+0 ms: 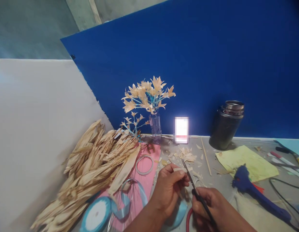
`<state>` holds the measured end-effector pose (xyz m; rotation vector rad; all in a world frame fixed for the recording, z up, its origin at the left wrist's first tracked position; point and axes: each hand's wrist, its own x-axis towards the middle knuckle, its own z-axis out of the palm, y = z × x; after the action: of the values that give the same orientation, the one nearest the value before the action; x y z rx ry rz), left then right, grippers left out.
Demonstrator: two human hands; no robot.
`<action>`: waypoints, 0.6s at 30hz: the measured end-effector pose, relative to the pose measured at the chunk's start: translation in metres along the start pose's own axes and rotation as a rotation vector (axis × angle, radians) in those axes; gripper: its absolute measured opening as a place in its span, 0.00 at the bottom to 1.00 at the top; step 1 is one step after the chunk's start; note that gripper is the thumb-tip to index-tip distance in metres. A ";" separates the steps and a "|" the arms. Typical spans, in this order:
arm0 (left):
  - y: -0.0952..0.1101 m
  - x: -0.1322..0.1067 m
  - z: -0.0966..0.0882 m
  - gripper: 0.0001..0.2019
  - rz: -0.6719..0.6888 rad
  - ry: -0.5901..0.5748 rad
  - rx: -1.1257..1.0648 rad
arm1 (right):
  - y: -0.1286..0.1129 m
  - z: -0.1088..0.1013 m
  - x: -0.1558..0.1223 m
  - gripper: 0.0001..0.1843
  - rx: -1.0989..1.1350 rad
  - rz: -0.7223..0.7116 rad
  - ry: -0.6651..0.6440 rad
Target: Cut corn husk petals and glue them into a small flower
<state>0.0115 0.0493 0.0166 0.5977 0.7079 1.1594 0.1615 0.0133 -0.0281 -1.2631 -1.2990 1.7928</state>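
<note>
My left hand (167,187) is closed in a pinch on a small pale piece of dried corn husk (178,169). In my right hand (208,204) is a pair of scissors (188,170), blades pointing up and away, next to my left fingertips. The blades look nearly together beside the husk piece. Beyond both hands lie scattered husk scraps (187,154). A red curved handle (188,219) shows under my right hand; I cannot tell whether it belongs to the scissors. Light blue ribbon (179,214) lies below my left hand.
Dried corn husks (101,161) are heaped left, near a ribbon spool (97,214) and tape roll (144,165). Husk flowers (149,93) stand in a clear bottle (156,127) at the back. To the right are a dark flask (226,125), yellow paper (251,161) and blue glue gun (260,196).
</note>
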 end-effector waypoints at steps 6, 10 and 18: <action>0.003 0.001 0.000 0.11 -0.002 -0.007 -0.011 | -0.006 0.001 -0.005 0.24 -0.076 -0.012 0.037; 0.003 0.000 0.000 0.11 0.015 -0.006 -0.006 | -0.009 0.007 -0.008 0.28 0.023 -0.083 -0.025; 0.003 -0.002 0.002 0.09 0.051 0.005 0.121 | -0.002 0.005 -0.006 0.26 -0.019 -0.027 0.013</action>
<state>0.0104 0.0479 0.0204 0.7184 0.7746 1.1706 0.1595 0.0071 -0.0233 -1.2597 -1.3221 1.7546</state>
